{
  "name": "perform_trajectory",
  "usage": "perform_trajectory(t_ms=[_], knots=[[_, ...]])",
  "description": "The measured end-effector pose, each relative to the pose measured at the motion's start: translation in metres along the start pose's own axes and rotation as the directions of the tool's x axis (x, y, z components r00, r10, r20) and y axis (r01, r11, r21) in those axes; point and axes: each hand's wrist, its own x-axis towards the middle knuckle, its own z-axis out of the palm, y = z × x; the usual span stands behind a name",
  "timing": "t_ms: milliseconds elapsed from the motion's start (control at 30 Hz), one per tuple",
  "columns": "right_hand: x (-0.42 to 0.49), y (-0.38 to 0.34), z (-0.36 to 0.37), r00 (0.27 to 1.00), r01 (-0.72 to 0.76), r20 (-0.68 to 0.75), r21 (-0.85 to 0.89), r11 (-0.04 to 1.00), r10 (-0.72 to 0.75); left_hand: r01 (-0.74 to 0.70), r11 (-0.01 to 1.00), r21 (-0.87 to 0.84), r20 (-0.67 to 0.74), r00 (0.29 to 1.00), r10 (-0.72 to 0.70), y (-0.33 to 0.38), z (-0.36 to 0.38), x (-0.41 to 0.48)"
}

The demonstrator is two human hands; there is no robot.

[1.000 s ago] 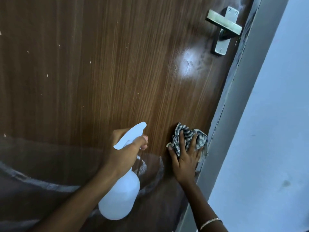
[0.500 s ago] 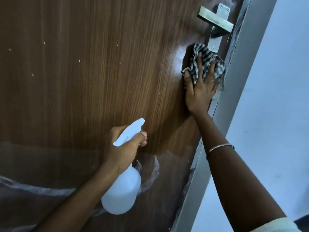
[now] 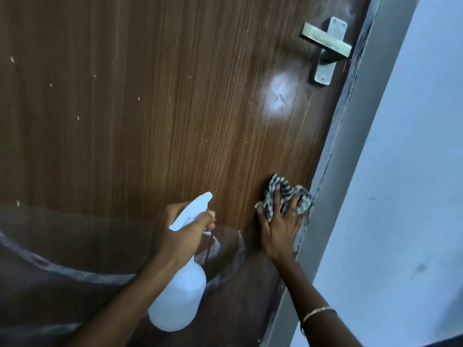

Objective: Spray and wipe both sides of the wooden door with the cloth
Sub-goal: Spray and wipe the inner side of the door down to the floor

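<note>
The wooden door (image 3: 150, 96) fills the left and middle of the frame, with its metal handle (image 3: 325, 43) at upper right. At lower middle the left hand (image 3: 180, 236) grips a plain white spray bottle (image 3: 180, 301) by the neck. Just right of it, the right hand (image 3: 280, 226) presses a checked cloth (image 3: 283, 189) with spread fingers against the door, beside the grey door frame (image 3: 350, 159).

I read this location as an interior doorway in a home or similar building. Indicators: a brown wood-grain door (image 3: 150, 108) fitted with a brushed-metal lever handle (image 3: 325, 45) on a rectangular screw plate; a grey painted door frame (image 3: 345, 171); a plain pale blue-white painted wall (image 3: 413, 196) adjoining the frame on the right.
</note>
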Motion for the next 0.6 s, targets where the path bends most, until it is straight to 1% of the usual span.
perform_trajectory(t_ms=[67,167,233,300,367,433,533,600], knots=[[0.041,-0.031,-0.021,0.998,0.029,-0.057,0.047,0.998,-0.027,0.014,1.0,0.002,-0.004,1.0,-0.014,0.003,-0.003,0.0],[0.117,-0.066,-0.069,0.989,0.093,-0.119,0.031,0.995,-0.089,-0.006,1.0,0.023,0.012,1.0,0.005,0.007,-0.006,-0.001],[0.152,-0.076,-0.09,0.979,0.107,-0.178,0.033,0.994,-0.099,-0.018,0.999,0.036,0.03,0.999,0.017,0.008,-0.008,-0.003],[0.165,-0.078,-0.093,0.968,0.109,-0.229,0.036,0.993,-0.098,-0.011,1.0,0.028,0.043,0.999,0.01,0.005,-0.008,-0.005],[0.155,-0.072,-0.08,0.963,0.105,-0.251,0.034,0.994,-0.093,-0.005,0.999,0.032,0.061,0.998,0.003,0.001,-0.007,-0.006],[0.123,-0.055,-0.057,0.969,0.091,-0.235,0.054,0.994,-0.076,0.013,0.999,0.038,0.069,0.998,-0.016,-0.005,-0.007,-0.009],[0.047,-0.015,-0.016,0.985,0.068,-0.161,0.082,0.994,-0.054,0.061,0.997,0.05,0.061,0.996,-0.064,-0.017,-0.003,-0.013],[-0.008,0.012,0.01,0.995,0.023,-0.094,0.084,0.996,-0.015,0.062,0.996,0.066,0.073,0.995,-0.067,-0.025,0.001,-0.019]])
